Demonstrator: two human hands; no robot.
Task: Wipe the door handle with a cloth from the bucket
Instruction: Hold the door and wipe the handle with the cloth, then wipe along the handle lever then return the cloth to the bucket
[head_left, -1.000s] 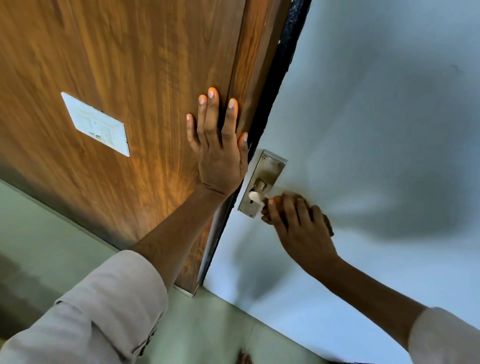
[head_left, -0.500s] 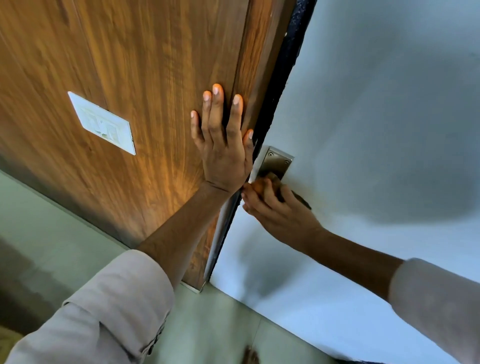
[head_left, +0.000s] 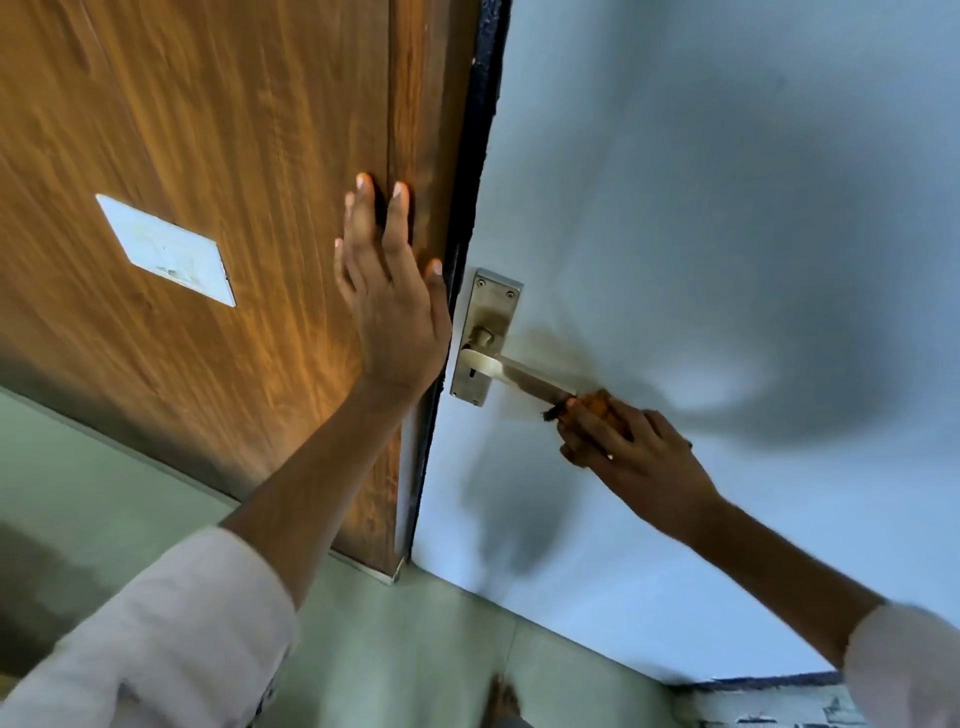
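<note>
A metal lever door handle (head_left: 519, 375) on a steel backplate (head_left: 488, 317) is fixed to the pale grey door (head_left: 727, 208). My right hand (head_left: 628, 452) grips an orange cloth (head_left: 597, 405) wrapped around the free end of the lever. My left hand (head_left: 389, 301) lies flat with fingers spread on the brown wooden panel (head_left: 208, 156), just left of the backplate. The bucket is out of view.
A white switch plate (head_left: 166, 249) sits on the wooden panel to the left. A dark door edge (head_left: 478, 156) runs between the panel and the door. Greenish floor tiles (head_left: 415, 649) lie below, with a foot (head_left: 504, 701) at the bottom edge.
My right hand has slid the cloth along the lever from the backplate out to its free end, uncovering the lever. My left hand stays flat on the wood.
</note>
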